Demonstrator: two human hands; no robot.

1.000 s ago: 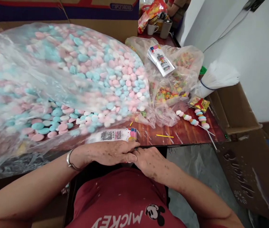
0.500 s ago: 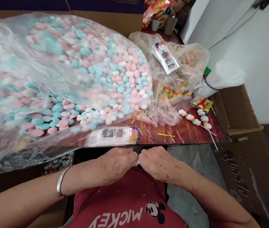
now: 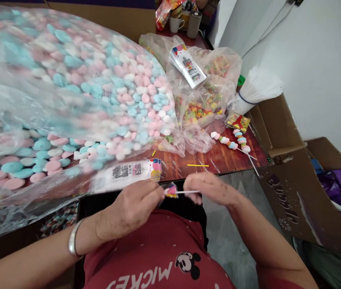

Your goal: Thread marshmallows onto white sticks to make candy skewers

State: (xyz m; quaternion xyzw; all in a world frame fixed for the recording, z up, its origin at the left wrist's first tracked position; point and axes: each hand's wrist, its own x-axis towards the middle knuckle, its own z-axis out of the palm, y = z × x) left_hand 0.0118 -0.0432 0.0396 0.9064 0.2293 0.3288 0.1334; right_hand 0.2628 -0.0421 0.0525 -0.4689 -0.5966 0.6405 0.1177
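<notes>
Wrapped candy [image 3: 170,190] held at the counter [image 3: 173,158]

At left, a bag of marshmallows [image 3: 68,68] is spread out, with printed sleeves [image 3: 128,170] lying nearer. Just off the near edge, the wrapped candy is pinched by the left hand [image 3: 134,204]. Its white stick [image 3: 185,192] is pointed right, toward the loosely curled right hand [image 3: 209,188]; whether it is gripped there cannot be told. Wrapper handling seems in hand; a steady pinch is called for.

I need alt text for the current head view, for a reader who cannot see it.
A person's left hand holds a small packet with a white stick protruding, the right hand at the stick's other end. On the table beyond lie a large clear bag of pink, blue and white sweets and, to the right, two candy skewers.
</notes>
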